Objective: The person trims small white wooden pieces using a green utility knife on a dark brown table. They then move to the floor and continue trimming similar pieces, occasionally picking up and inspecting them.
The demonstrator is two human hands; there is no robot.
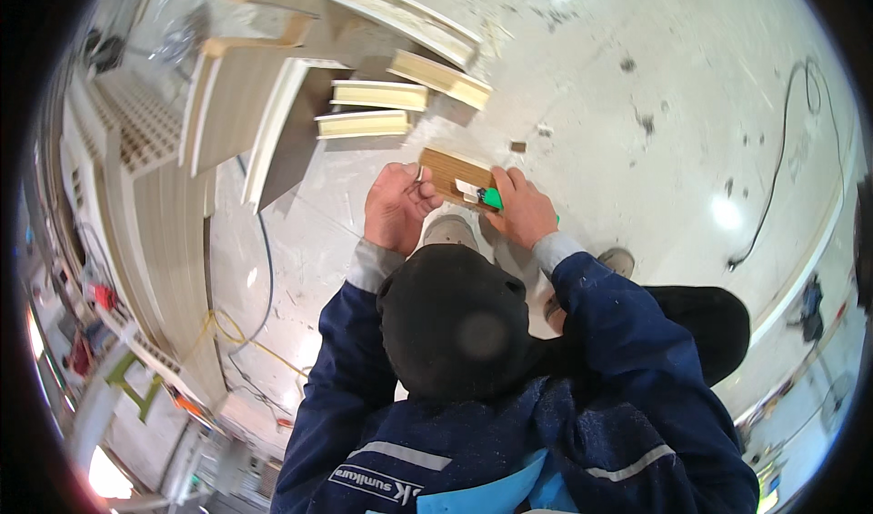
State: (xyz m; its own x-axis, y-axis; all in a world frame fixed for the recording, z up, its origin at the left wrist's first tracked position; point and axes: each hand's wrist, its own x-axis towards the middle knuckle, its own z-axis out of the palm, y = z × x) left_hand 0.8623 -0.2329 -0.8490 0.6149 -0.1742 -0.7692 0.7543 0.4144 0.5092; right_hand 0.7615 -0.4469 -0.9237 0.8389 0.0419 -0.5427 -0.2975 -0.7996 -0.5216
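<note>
In front of my knees is a short brown wood-grain piece (443, 162) with a pale edge, tilted down to the right. Curled fingers of my left hand (397, 207) close at its left end, and a small whitish bit shows by the fingertips. My right hand (527, 209) is wrapped round a green-handled tool (492, 198). The tool's pale flat end lies over the wood-grain piece, and its green tail sticks out past the hand. The right fingertips also touch the piece's right end. Whether the tool is a cutter or a scraper cannot be made out.
Several short cut panel pieces with cream edges (364, 125) lie beyond my hands. Larger grey-brown panels (232, 105) stand at the left. A dark brown offcut (517, 147) lies on the pale floor. Cables run at left, and a black cord (773, 187) lies at right.
</note>
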